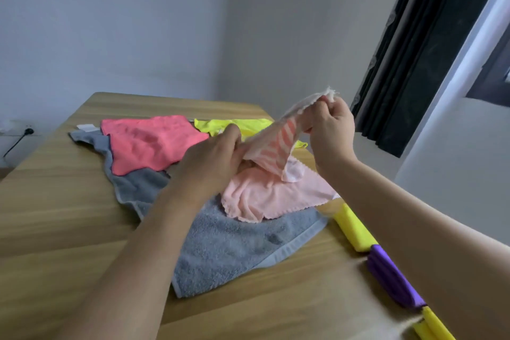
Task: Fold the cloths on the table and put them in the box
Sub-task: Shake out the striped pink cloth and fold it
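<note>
Grey towel (229, 246) partly under other cloths; yellow roll (433, 326) cut off btm edge; left hand (212, 157) blurred, grip prob. unclear.
</note>
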`<action>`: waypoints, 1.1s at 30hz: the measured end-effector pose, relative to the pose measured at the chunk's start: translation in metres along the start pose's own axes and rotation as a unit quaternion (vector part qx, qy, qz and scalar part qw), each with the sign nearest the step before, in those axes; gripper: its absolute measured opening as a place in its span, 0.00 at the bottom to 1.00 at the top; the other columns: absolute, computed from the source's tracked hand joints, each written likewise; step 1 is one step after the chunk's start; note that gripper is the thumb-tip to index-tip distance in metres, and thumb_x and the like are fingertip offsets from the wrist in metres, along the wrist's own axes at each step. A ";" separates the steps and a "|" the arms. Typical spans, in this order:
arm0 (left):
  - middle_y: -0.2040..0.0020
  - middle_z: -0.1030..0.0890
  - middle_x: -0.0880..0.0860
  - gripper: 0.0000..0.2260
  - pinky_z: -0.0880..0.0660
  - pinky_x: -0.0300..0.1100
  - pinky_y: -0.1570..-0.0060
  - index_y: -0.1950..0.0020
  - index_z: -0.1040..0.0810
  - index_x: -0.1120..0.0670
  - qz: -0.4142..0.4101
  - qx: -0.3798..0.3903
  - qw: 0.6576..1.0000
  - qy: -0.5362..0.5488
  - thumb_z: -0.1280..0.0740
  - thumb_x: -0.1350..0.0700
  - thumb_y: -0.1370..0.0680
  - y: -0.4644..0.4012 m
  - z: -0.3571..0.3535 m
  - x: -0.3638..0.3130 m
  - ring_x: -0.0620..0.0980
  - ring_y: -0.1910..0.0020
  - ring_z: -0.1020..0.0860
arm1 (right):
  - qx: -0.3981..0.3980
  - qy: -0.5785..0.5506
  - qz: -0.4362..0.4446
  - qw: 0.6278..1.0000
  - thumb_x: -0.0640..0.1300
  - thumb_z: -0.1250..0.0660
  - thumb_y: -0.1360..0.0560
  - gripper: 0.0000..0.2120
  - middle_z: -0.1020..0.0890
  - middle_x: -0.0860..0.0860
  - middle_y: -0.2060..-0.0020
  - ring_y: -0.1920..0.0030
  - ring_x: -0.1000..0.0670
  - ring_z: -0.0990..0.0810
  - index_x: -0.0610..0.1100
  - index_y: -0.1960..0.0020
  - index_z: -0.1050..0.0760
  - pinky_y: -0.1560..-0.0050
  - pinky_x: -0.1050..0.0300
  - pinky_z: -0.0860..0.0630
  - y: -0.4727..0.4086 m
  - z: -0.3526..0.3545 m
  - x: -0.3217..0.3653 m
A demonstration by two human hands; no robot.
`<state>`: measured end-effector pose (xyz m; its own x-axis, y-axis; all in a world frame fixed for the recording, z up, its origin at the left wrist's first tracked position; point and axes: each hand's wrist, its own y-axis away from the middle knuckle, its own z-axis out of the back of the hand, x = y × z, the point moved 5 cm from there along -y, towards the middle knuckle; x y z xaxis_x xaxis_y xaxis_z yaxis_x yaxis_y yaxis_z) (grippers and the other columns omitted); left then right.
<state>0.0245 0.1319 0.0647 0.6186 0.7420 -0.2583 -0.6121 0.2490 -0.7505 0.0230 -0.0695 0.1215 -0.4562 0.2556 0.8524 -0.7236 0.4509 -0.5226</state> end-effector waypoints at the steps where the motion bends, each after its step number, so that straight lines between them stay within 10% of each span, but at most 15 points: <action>1: 0.67 0.26 0.50 0.10 0.28 0.48 0.72 0.52 0.35 0.54 -0.008 0.003 0.999 -0.034 0.46 0.48 0.18 0.002 -0.007 -0.006 0.58 0.69 0.24 | 0.003 0.012 0.006 1.000 0.41 0.43 0.25 0.08 0.30 0.49 0.69 0.66 0.51 0.32 0.42 0.62 0.33 0.63 0.52 0.30 -0.003 0.002 0.007; 10: 0.50 0.24 0.59 0.08 0.27 0.50 0.55 0.47 0.25 0.59 0.128 0.097 0.979 -0.129 0.41 0.61 0.22 -0.024 -0.005 -0.027 0.61 0.48 0.23 | 0.037 0.179 0.118 0.976 0.47 0.40 0.21 0.13 0.29 0.52 0.67 0.66 0.52 0.34 0.42 0.62 0.33 0.66 0.57 0.35 -0.025 0.028 0.096; 16: 0.69 0.30 0.60 0.11 0.36 0.45 0.64 0.69 0.31 0.54 0.194 0.043 0.956 0.214 0.36 0.50 0.30 -0.071 0.086 -0.086 0.57 0.67 0.34 | -0.033 0.087 0.007 0.996 0.50 0.37 0.22 0.16 0.22 0.48 0.67 0.57 0.40 0.17 0.40 0.62 0.24 0.53 0.45 0.19 -0.075 0.072 0.143; 23: 0.59 0.24 0.54 0.10 0.30 0.38 0.68 0.48 0.27 0.54 0.199 0.020 0.829 0.521 0.43 0.66 0.22 -0.115 0.167 -0.174 0.50 0.65 0.26 | 0.020 0.082 -0.065 0.994 0.31 0.41 0.30 0.14 0.19 0.44 0.68 0.62 0.42 0.19 0.43 0.70 0.24 0.55 0.47 0.19 -0.081 0.102 0.171; 26: 0.65 0.23 0.55 0.11 0.26 0.39 0.71 0.53 0.26 0.58 0.181 0.041 0.810 0.556 0.46 0.69 0.23 -0.120 0.185 -0.198 0.51 0.69 0.24 | 0.080 0.146 -0.017 0.986 0.33 0.45 0.27 0.12 0.22 0.45 0.64 0.61 0.45 0.23 0.41 0.52 0.24 0.59 0.47 0.22 -0.068 0.109 0.188; 28: 0.66 0.20 0.57 0.11 0.22 0.41 0.70 0.54 0.25 0.61 0.187 0.045 0.819 0.541 0.45 0.70 0.23 -0.121 0.191 -0.211 0.52 0.69 0.21 | 0.132 0.170 -0.022 0.976 0.37 0.46 0.25 0.14 0.24 0.45 0.59 0.62 0.46 0.25 0.47 0.42 0.33 0.63 0.50 0.23 -0.056 0.115 0.193; 33: 0.62 0.15 0.54 0.03 0.18 0.48 0.55 0.56 0.19 0.56 0.118 -0.026 0.962 0.244 0.32 0.59 0.24 -0.120 0.205 -0.227 0.52 0.63 0.17 | 0.232 0.177 -0.024 0.956 0.34 0.51 0.24 0.13 0.25 0.44 0.57 0.62 0.46 0.26 0.45 0.50 0.32 0.64 0.53 0.24 -0.040 0.136 0.205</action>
<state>-0.1433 0.0612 0.3386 0.6311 0.3911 -0.6699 -0.7460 0.0693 -0.6623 -0.1120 -0.1515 0.3149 -0.2720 0.5547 0.7863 -0.9287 0.0629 -0.3656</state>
